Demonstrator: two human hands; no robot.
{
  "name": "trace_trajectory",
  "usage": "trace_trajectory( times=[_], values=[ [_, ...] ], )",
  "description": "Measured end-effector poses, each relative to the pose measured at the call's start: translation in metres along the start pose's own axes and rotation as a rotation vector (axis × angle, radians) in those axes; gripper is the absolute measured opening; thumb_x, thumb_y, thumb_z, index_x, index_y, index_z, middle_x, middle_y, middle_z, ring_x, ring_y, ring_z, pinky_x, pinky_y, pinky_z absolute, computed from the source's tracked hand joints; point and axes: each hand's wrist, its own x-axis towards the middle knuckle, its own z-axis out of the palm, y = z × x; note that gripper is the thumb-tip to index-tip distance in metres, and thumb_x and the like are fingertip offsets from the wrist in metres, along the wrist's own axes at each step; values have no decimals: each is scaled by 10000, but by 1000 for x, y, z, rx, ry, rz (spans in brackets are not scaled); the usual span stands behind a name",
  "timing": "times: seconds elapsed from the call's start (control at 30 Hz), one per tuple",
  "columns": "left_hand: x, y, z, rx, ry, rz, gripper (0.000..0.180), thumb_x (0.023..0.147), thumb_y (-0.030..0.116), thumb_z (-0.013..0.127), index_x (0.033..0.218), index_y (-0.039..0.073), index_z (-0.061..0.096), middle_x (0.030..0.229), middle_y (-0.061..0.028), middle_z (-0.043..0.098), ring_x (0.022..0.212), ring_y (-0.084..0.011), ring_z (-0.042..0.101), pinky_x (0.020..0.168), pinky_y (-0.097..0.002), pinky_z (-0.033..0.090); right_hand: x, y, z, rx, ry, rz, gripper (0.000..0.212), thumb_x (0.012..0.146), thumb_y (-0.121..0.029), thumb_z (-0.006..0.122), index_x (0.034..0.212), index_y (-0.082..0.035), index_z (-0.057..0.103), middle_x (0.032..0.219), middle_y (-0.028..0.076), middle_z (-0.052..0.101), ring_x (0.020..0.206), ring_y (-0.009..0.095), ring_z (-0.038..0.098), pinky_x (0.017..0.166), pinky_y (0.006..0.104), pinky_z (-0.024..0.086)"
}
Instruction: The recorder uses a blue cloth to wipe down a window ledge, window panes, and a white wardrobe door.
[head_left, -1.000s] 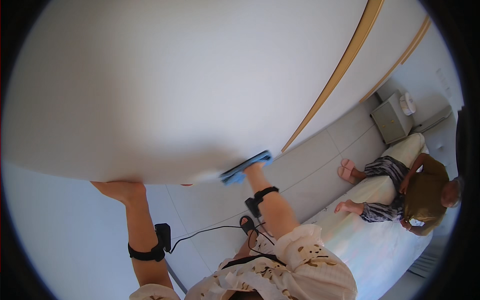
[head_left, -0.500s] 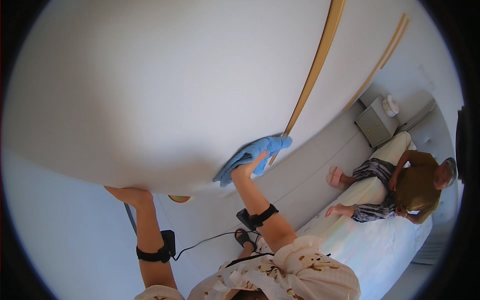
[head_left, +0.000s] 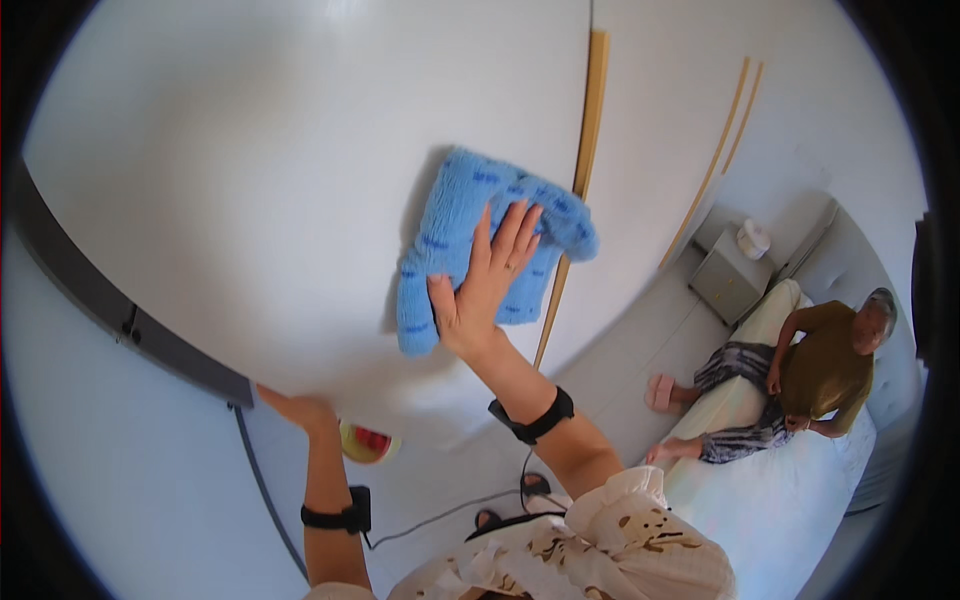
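Note:
A light blue plush cloth [head_left: 440,215] with darker blue marks lies against a tall white door panel [head_left: 300,130]. My right hand [head_left: 485,285] presses flat on the cloth, fingers spread, a ring on one of them. The cloth's right end laps over the gold vertical strip [head_left: 590,120] on the panel. At the panel's lower edge is my left hand [head_left: 300,408], touching it at the end of a dark grey strip [head_left: 165,345]; its fingers are mostly hidden. Both forearms wear black straps with small boxes.
On the right a person [head_left: 830,365] sits on a bed [head_left: 750,500], legs over its side. Behind stands a grey bedside cabinet [head_left: 733,280] with a white round item. A red-and-green round thing [head_left: 368,443] lies below the panel. A cable [head_left: 440,512] crosses the floor near my sandals.
My right hand and the cloth have moved up the panel, and the cloth is now spread wider. My left hand has shifted slightly right and down in view. The view itself has turned.

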Motion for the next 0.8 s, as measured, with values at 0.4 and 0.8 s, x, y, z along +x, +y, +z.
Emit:
trace_trajectory(
  times=[0.4, 0.8],
  values=[
    [-3, -11, 3, -275, 8, -89, 373, 916, 228, 455, 1188, -27, 448, 1109, -99, 533, 969, -193, 538, 814, -299, 443, 66, 54, -31, 1295, 649, 523, 398, 940, -291, 443, 1272, -70, 440, 1231, 106, 496, 1071, 199, 515, 895, 317, 427],
    [-7, -7, -4, -154, 24, -134, 385, 946, 243, 354, 1199, -31, 449, 1118, -103, 538, 994, -200, 539, 827, -318, 456, 172, 41, -59, 28, 281, -101, 437, 871, -166, 531, 1275, -27, 435, 1370, 173, 369, 1241, 364, 340, 1032, 427, 249]
  ],
)
